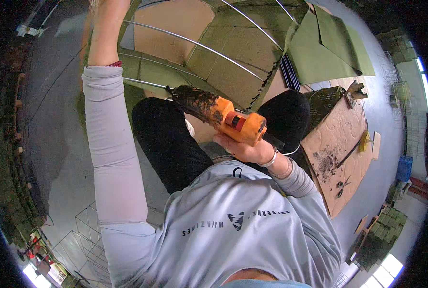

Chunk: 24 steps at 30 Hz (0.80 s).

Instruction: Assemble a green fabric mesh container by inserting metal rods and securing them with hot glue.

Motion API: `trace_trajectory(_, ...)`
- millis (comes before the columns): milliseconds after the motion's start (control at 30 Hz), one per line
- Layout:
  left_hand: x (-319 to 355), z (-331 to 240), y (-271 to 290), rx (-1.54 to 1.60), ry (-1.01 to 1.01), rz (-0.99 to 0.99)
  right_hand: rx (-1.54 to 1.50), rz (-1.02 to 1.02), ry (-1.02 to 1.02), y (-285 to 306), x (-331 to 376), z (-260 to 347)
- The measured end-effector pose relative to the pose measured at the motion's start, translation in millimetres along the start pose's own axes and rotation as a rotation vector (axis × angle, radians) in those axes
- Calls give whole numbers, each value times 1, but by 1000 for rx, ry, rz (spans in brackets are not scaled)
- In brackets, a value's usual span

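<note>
The right hand (247, 150) is closed around the rear of an orange tool (217, 114), which extends from this grip toward the upper left, with dark, rough crust (192, 101) covering its front half and its tip near a metal rod (144, 82). Above the grip, the tool has a red-and-black patch (235, 121) where I cannot read any writing; below the grip, the grey shirt (242, 197) carries dark lettering (203, 229), upside down, beside a triangular emblem (235, 221). The left hand (109, 6), far to the upper left, is mostly cut off, so I cannot tell its hold.
</note>
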<state>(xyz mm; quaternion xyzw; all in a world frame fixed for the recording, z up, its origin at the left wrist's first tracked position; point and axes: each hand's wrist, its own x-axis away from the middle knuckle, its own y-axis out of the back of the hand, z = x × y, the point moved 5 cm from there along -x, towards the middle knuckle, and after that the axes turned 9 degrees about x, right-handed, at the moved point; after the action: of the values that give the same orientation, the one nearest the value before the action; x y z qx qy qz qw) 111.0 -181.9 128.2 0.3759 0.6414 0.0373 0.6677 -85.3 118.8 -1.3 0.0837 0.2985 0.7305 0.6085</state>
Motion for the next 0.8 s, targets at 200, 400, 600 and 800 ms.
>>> trace_trajectory(200,7,4,-1,15,-99,-134,80,10,3,0,-7,5)
trace_trajectory(400,7,7,-7,25,-98,-150,21,-41,46,-10,-10,-2)
trace_trajectory(600,4,2,-1,26,-63,-65,114,-56,129,-9,-18,7)
trace_trajectory(800,1,-5,3,44,-55,-58,61,42,38,-21,-20,0)
